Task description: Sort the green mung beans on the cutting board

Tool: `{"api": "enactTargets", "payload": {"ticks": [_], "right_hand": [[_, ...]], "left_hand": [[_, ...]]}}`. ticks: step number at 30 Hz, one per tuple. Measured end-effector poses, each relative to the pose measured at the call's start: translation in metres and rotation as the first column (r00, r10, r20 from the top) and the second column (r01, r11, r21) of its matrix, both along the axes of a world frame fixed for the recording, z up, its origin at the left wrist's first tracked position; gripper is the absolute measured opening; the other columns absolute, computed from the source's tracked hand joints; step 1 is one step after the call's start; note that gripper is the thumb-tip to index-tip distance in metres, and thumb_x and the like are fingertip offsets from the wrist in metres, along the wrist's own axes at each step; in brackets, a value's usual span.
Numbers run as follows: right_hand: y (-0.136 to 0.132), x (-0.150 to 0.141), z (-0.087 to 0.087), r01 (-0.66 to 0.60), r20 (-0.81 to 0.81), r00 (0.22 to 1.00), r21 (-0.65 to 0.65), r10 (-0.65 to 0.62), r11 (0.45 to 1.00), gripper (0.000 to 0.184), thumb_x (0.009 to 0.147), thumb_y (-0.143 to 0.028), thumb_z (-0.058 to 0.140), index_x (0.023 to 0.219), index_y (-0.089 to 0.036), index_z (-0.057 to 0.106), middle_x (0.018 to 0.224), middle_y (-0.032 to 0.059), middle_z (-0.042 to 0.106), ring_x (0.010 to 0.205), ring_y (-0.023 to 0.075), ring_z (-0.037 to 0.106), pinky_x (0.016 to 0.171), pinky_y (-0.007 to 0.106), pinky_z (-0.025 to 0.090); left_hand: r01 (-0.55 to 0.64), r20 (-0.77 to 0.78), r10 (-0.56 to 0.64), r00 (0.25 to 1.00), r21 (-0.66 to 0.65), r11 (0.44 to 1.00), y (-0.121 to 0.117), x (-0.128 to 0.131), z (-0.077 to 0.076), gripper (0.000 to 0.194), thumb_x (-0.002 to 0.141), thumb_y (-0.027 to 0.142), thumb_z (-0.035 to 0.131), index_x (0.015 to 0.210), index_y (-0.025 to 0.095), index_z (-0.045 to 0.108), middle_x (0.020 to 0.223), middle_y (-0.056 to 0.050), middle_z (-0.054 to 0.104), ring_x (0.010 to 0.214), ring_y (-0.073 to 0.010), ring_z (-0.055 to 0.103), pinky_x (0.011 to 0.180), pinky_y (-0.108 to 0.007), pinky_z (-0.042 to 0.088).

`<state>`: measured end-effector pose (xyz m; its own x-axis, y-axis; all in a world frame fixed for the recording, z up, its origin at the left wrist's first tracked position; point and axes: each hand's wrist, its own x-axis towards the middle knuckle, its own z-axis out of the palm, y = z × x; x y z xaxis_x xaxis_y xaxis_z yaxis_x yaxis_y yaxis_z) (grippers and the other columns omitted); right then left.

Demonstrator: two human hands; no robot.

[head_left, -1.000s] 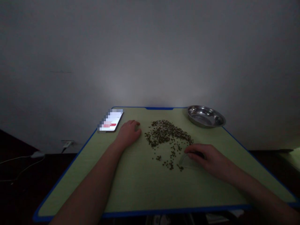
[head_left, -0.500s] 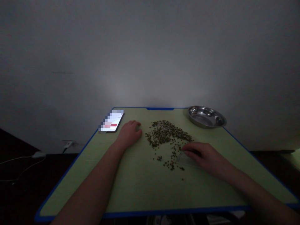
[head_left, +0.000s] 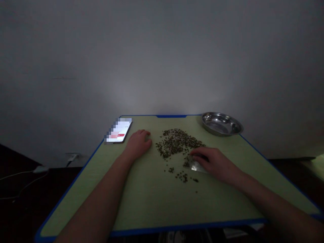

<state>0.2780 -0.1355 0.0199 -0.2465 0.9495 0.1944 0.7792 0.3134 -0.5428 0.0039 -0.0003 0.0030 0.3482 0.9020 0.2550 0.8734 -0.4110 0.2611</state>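
Observation:
My right hand (head_left: 215, 163) pinches a clear, protractor-like plastic piece (head_left: 198, 167), flat and with a rounded edge, low over the table. Its edge is against a few small dark greenish-brown grains, perhaps beans or seeds, and my fingers hide its upper part. Beyond it spreads the main pile of grains (head_left: 177, 141), with looser ones scattered nearer me. To the left of the pile, my left hand (head_left: 138, 143) rests on the tabletop, fingers loosely bent and apart, holding nothing.
A phone (head_left: 118, 130) with a lit screen lies at the far left of the pale green, blue-edged table (head_left: 152, 202). At the far right corner stands a shiny metal bowl (head_left: 221, 125). A wall rises behind the table. White cables (head_left: 40, 169) run at the left.
My right hand has slid the plastic piece left and away from me, gathering some scattered grains towards the pile. One stray grain now lies nearer me. My left hand has stayed put.

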Motion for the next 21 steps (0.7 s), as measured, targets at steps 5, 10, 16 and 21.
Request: {"api": "enactTargets", "payload": {"ticks": [5,10,16,21], "right_hand": [[-0.002,0.007,-0.002,-0.005,-0.010,1.000,0.037,0.006,0.999,0.020,0.088,-0.022,0.050,0.096,-0.022,0.068,0.095,0.0042,0.072,0.085,0.0198,0.065,0.077,0.034,0.049],[-0.010,0.005,0.000,-0.054,-0.037,0.998,-0.016,0.053,0.998,0.021,0.088,-0.022,0.049,0.097,-0.022,0.068,0.096,0.0046,0.072,0.088,0.0198,0.065,0.079,0.034,0.050],[-0.011,0.001,0.000,-0.082,-0.052,0.995,-0.030,0.081,0.996,0.020,0.088,-0.022,0.050,0.099,-0.022,0.068,0.098,0.0052,0.072,0.089,0.0203,0.065,0.080,0.036,0.050],[-0.015,0.001,0.001,-0.113,-0.040,0.993,-0.061,0.110,0.992,0.020,0.090,-0.023,0.049,0.098,-0.022,0.067,0.094,0.0044,0.071,0.086,0.0188,0.065,0.078,0.033,0.050]], "left_hand": [[0.015,0.000,-0.015,1.000,0.002,1.000,0.000,0.000,0.001,0.038,0.079,0.030,0.046,0.110,0.015,0.060,0.118,-0.012,0.061,0.111,-0.0241,0.054,0.100,-0.039,0.040],[0.011,0.013,-0.011,1.000,-0.005,1.000,-0.001,0.001,0.002,0.036,0.078,0.029,0.047,0.109,0.015,0.060,0.116,-0.011,0.061,0.109,-0.0240,0.055,0.100,-0.039,0.040],[0.001,0.011,-0.001,1.000,-0.003,1.000,-0.001,0.001,0.002,0.036,0.078,0.029,0.047,0.109,0.016,0.060,0.118,-0.011,0.061,0.110,-0.0241,0.054,0.100,-0.039,0.040],[0.000,-0.002,0.000,1.000,-0.009,1.000,-0.003,0.002,0.003,0.038,0.079,0.028,0.047,0.111,0.013,0.060,0.118,-0.012,0.061,0.109,-0.0245,0.055,0.100,-0.038,0.041]]}}
